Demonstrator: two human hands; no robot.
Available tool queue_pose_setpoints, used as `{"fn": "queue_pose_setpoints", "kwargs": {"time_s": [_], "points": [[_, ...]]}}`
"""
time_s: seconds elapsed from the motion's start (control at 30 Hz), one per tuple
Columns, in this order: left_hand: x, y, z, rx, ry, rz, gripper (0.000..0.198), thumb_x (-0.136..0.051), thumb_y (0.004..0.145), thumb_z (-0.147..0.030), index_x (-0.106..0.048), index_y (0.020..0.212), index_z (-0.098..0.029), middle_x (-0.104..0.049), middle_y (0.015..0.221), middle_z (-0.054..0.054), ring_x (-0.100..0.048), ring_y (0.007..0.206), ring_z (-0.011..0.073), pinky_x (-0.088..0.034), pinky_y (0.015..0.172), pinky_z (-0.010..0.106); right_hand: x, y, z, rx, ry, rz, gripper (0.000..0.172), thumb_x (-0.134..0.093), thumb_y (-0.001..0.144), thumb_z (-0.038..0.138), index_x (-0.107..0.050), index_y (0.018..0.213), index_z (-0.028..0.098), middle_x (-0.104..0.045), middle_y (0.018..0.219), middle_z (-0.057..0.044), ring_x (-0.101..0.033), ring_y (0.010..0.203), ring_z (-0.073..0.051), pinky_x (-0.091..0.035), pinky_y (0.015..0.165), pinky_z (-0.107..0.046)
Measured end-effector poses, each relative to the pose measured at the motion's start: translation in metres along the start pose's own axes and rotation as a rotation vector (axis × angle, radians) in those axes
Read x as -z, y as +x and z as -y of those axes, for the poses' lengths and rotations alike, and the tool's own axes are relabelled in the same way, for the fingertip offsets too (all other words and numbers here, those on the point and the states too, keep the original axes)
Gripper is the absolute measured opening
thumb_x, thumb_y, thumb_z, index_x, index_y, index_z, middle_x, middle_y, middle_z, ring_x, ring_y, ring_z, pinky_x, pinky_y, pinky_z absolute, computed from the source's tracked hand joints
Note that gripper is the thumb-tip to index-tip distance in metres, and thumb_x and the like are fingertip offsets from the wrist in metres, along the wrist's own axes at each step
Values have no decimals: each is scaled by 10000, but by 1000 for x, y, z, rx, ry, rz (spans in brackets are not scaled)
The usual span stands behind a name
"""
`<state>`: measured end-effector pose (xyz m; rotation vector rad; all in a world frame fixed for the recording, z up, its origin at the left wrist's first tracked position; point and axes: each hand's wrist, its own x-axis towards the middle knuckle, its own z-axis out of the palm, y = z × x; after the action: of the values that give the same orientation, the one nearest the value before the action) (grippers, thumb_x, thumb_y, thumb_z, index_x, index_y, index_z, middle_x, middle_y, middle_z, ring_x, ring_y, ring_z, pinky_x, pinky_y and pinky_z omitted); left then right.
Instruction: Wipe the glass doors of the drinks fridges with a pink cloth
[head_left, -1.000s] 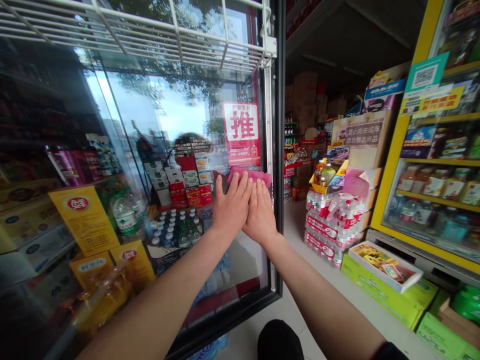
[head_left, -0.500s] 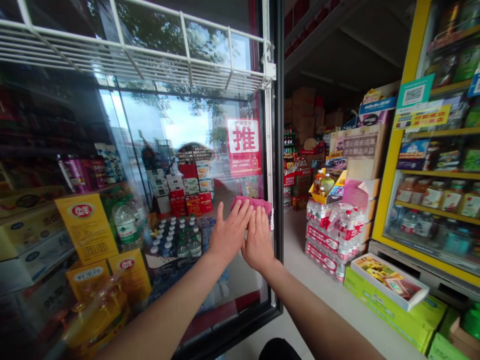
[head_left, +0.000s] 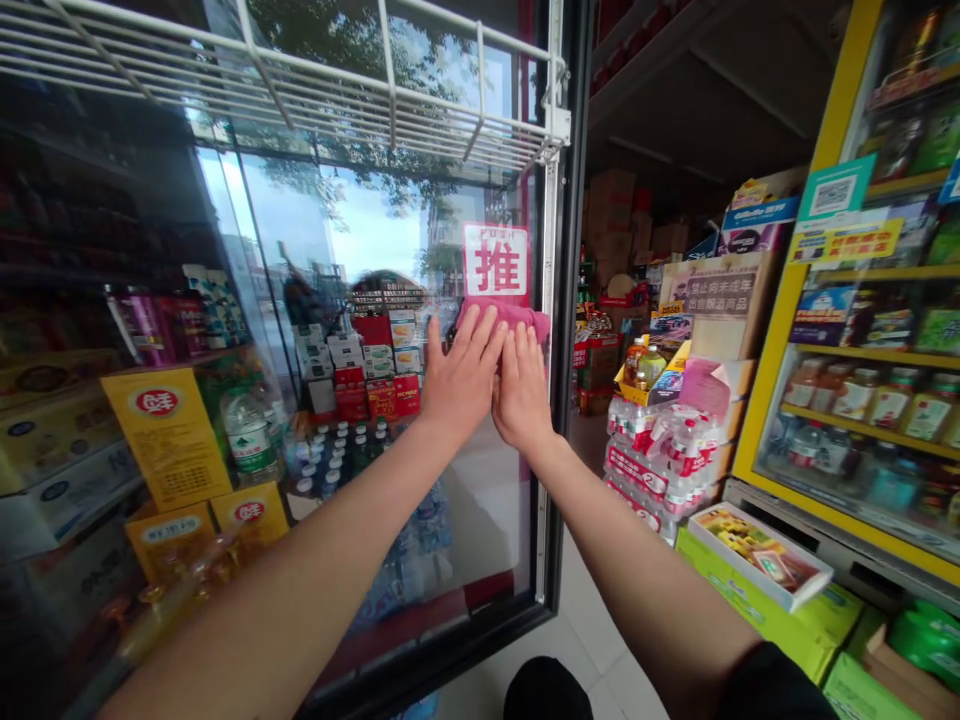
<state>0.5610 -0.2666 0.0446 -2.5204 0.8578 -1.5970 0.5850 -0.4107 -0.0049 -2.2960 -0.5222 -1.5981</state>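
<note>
A folded pink cloth (head_left: pixel 504 316) lies against the glass door (head_left: pixel 480 520), just over the lower part of a red-and-white push sticker (head_left: pixel 496 262). My left hand (head_left: pixel 463 370) holds the cloth to the glass with outstretched fingers, its thumb spread to the left. Close beside it, my right hand (head_left: pixel 523 385) also holds the cloth there, fingers long and together. Both palms face the pane. The fingertips rest on the cloth's lower edge, and the cloth's underside is hidden.
A white wire rack (head_left: pixel 390 95) spans the upper door, near its black frame (head_left: pixel 571 330). Through or reflected in the glass are yellow boxes (head_left: pixel 166 435) and bottles. On the right stand wrapped bottle packs (head_left: pixel 649 475), a green box (head_left: pixel 750 600) and a yellow-framed fridge (head_left: pixel 780 330).
Both hands have slid the cloth up the glass, from below the push sticker onto its lower part. The view has shifted slightly.
</note>
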Motion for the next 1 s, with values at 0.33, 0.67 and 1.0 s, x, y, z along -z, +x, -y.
{"fn": "queue_pose_setpoints", "kwargs": {"time_s": [0.33, 0.67, 1.0], "points": [[-29, -90, -36, -14, -17, 151, 634, -389, 1115, -269, -306, 1743, -285, -296, 1814, 72, -295, 1709, 289, -126, 1381, 741, -9, -92, 4, -31, -22, -144, 532, -451, 1103, 183, -520, 1627, 123, -640, 1565, -231, -520, 1561, -320, -457, 1279, -617], [4, -93, 7, -12, -26, 78, 645, -336, 1118, -211, -261, 1758, -196, -328, 1810, 82, -260, 1719, 221, -85, 1422, 627, -35, -46, 58, -217, 44, -315, 689, -444, 1110, 265, -253, 1748, 87, -366, 1703, -346, -307, 1648, -450, -387, 1251, -757], [82, -163, 73, 431, 21, -111, 752, -464, 1047, -207, -233, 1763, -205, -323, 1819, 167, -255, 1718, 349, -197, 1380, 664, -61, -13, 176, 298, 73, 106, 768, -539, 1086, 315, -264, 1746, 37, -226, 1838, -239, -89, 1747, -359, -217, 1396, -629]]}}
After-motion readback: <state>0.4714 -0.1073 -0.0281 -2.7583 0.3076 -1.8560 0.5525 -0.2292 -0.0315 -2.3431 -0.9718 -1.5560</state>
